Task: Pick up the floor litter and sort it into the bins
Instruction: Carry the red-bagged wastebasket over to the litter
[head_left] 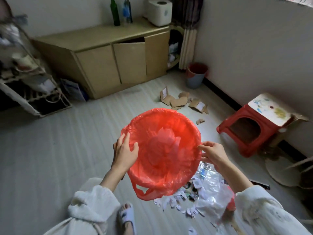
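Both hands grip the bin (pixel 162 146) rim — left hand (pixel 125 150) fingers spread, right hand (pixel 213 153) pinching — its loose liner could slip, spilling scraps.

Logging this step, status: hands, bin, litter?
Left hand and right hand hold red-lined bin by its rim, lifted. Paper and plastic scraps beneath; torn cardboard beyond. Nothing blocking.

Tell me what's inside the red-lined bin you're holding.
Through the red bag lining the bin, pale crumpled shapes show at the bottom, probably paper scraps. The plastic blurs them, so their number and kind cannot be told. Both hands grip the rim.
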Action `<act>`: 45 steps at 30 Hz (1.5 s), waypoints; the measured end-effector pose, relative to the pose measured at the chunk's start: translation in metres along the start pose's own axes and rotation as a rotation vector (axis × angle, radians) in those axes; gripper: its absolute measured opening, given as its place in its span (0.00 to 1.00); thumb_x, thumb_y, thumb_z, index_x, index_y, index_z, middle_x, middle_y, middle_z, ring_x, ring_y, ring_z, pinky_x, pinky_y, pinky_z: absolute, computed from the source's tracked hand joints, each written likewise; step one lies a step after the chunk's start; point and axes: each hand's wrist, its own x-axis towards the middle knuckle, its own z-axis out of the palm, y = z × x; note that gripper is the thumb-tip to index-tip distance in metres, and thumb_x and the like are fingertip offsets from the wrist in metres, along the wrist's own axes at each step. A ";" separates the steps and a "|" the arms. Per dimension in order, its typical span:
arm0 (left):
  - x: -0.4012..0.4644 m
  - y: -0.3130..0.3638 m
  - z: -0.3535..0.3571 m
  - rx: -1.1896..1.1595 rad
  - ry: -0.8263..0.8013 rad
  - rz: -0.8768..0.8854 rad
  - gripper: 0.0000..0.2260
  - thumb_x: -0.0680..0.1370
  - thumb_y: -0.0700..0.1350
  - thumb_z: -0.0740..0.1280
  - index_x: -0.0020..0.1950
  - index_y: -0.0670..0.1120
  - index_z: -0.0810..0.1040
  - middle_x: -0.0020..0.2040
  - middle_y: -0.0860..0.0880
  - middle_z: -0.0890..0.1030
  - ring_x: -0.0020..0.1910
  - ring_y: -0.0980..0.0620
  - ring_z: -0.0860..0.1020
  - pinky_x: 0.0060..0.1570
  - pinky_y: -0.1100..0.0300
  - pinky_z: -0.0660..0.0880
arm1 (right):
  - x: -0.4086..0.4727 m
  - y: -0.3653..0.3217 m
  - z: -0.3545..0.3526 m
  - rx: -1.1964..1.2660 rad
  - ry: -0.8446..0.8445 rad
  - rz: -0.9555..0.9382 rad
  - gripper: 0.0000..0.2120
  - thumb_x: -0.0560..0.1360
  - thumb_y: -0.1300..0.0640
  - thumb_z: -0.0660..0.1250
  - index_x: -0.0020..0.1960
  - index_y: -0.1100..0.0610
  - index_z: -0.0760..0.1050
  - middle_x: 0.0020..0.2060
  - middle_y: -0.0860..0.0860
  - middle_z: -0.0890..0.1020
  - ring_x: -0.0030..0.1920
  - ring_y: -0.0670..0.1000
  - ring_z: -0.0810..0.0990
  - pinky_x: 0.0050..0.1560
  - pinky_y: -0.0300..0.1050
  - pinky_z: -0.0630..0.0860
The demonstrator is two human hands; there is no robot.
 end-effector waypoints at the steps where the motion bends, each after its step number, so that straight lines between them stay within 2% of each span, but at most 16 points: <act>1: 0.029 -0.011 -0.010 -0.011 -0.011 0.014 0.24 0.78 0.45 0.61 0.74 0.42 0.61 0.74 0.41 0.60 0.73 0.43 0.57 0.71 0.55 0.53 | 0.014 -0.009 0.023 0.015 0.009 0.001 0.07 0.73 0.70 0.64 0.39 0.60 0.73 0.34 0.58 0.76 0.20 0.45 0.75 0.25 0.37 0.78; 6: 0.139 -0.055 -0.054 0.009 -0.072 0.089 0.23 0.78 0.44 0.62 0.73 0.42 0.63 0.73 0.43 0.62 0.72 0.45 0.59 0.70 0.57 0.55 | 0.051 -0.027 0.121 0.085 0.054 0.019 0.09 0.73 0.70 0.64 0.37 0.59 0.73 0.32 0.55 0.78 0.22 0.44 0.78 0.26 0.37 0.78; 9: 0.180 -0.071 -0.066 0.005 -0.111 0.083 0.22 0.78 0.43 0.63 0.72 0.43 0.65 0.73 0.43 0.63 0.72 0.45 0.60 0.69 0.56 0.55 | 0.066 -0.036 0.157 0.075 0.084 0.057 0.08 0.73 0.69 0.65 0.38 0.59 0.75 0.34 0.56 0.80 0.26 0.47 0.80 0.31 0.39 0.81; 13: 0.243 -0.068 -0.063 -0.003 -0.184 0.155 0.24 0.77 0.45 0.64 0.72 0.45 0.64 0.72 0.43 0.64 0.73 0.46 0.59 0.70 0.56 0.54 | 0.099 -0.056 0.179 0.145 0.141 0.073 0.07 0.73 0.70 0.65 0.40 0.60 0.75 0.37 0.58 0.80 0.32 0.52 0.81 0.32 0.39 0.81; 15: 0.280 -0.062 -0.055 -0.006 -0.210 0.185 0.24 0.77 0.45 0.65 0.72 0.46 0.64 0.72 0.44 0.64 0.73 0.47 0.59 0.70 0.56 0.54 | 0.124 -0.067 0.188 0.176 0.173 0.076 0.07 0.73 0.70 0.65 0.39 0.60 0.75 0.37 0.57 0.80 0.30 0.49 0.81 0.30 0.37 0.80; 17: 0.309 -0.059 -0.047 -0.019 -0.204 0.216 0.22 0.77 0.43 0.65 0.70 0.44 0.67 0.71 0.43 0.67 0.72 0.46 0.62 0.70 0.56 0.55 | 0.148 -0.071 0.197 0.191 0.194 0.089 0.08 0.73 0.70 0.65 0.39 0.59 0.75 0.36 0.56 0.80 0.28 0.47 0.81 0.29 0.37 0.78; 22: 0.375 -0.052 -0.035 -0.081 -0.145 0.287 0.18 0.76 0.37 0.65 0.65 0.41 0.72 0.65 0.42 0.73 0.68 0.44 0.68 0.68 0.54 0.60 | 0.195 -0.087 0.217 0.228 0.197 0.092 0.07 0.74 0.69 0.65 0.40 0.60 0.75 0.38 0.56 0.80 0.35 0.51 0.81 0.31 0.36 0.79; 25: 0.415 -0.050 -0.026 -0.046 -0.201 0.307 0.17 0.76 0.40 0.64 0.64 0.42 0.73 0.67 0.41 0.71 0.70 0.45 0.65 0.69 0.56 0.57 | 0.222 -0.099 0.232 0.247 0.224 0.100 0.08 0.75 0.69 0.64 0.40 0.59 0.74 0.38 0.55 0.80 0.38 0.52 0.80 0.31 0.34 0.78; 32: 0.501 -0.057 -0.005 -0.005 -0.287 0.303 0.15 0.75 0.37 0.65 0.62 0.46 0.76 0.69 0.41 0.66 0.69 0.44 0.64 0.68 0.58 0.56 | 0.277 -0.111 0.274 0.295 0.323 0.129 0.04 0.75 0.68 0.64 0.44 0.61 0.75 0.39 0.56 0.80 0.39 0.52 0.79 0.31 0.33 0.78; 35: 0.531 -0.077 0.005 -0.007 -0.302 0.259 0.15 0.75 0.37 0.66 0.61 0.46 0.77 0.69 0.42 0.66 0.70 0.45 0.63 0.67 0.61 0.55 | 0.310 -0.107 0.296 0.294 0.332 0.140 0.03 0.74 0.68 0.65 0.46 0.62 0.76 0.40 0.58 0.81 0.41 0.53 0.80 0.36 0.39 0.81; 39: 0.615 -0.120 0.029 -0.034 -0.293 0.237 0.14 0.75 0.35 0.65 0.59 0.44 0.78 0.66 0.41 0.70 0.69 0.46 0.65 0.67 0.60 0.57 | 0.386 -0.086 0.358 0.318 0.340 0.178 0.05 0.73 0.68 0.65 0.44 0.60 0.76 0.40 0.58 0.80 0.39 0.53 0.79 0.44 0.47 0.81; 40: 0.637 -0.139 0.040 -0.029 -0.283 0.236 0.14 0.75 0.35 0.64 0.59 0.44 0.78 0.65 0.41 0.72 0.69 0.46 0.66 0.67 0.60 0.57 | 0.409 -0.074 0.379 0.316 0.340 0.186 0.05 0.73 0.68 0.65 0.45 0.61 0.76 0.40 0.58 0.80 0.38 0.53 0.78 0.44 0.47 0.81; 42: 0.673 -0.187 0.064 -0.008 -0.274 0.225 0.14 0.74 0.35 0.65 0.58 0.44 0.78 0.63 0.41 0.74 0.67 0.45 0.69 0.68 0.58 0.58 | 0.450 -0.042 0.423 0.326 0.329 0.215 0.05 0.74 0.69 0.64 0.47 0.63 0.76 0.39 0.58 0.79 0.36 0.52 0.77 0.35 0.39 0.81; 43: 0.689 -0.213 0.077 -0.007 -0.269 0.211 0.14 0.74 0.35 0.65 0.58 0.44 0.79 0.62 0.41 0.75 0.65 0.45 0.70 0.68 0.55 0.59 | 0.471 -0.024 0.442 0.339 0.317 0.227 0.04 0.74 0.69 0.64 0.46 0.63 0.76 0.37 0.57 0.78 0.35 0.51 0.77 0.31 0.36 0.80; 45: 0.715 -0.254 0.100 -0.027 -0.256 0.187 0.14 0.74 0.35 0.65 0.58 0.45 0.79 0.60 0.42 0.76 0.62 0.44 0.72 0.68 0.50 0.63 | 0.503 0.003 0.467 0.336 0.290 0.241 0.05 0.74 0.69 0.65 0.44 0.61 0.75 0.37 0.57 0.78 0.36 0.52 0.78 0.30 0.35 0.79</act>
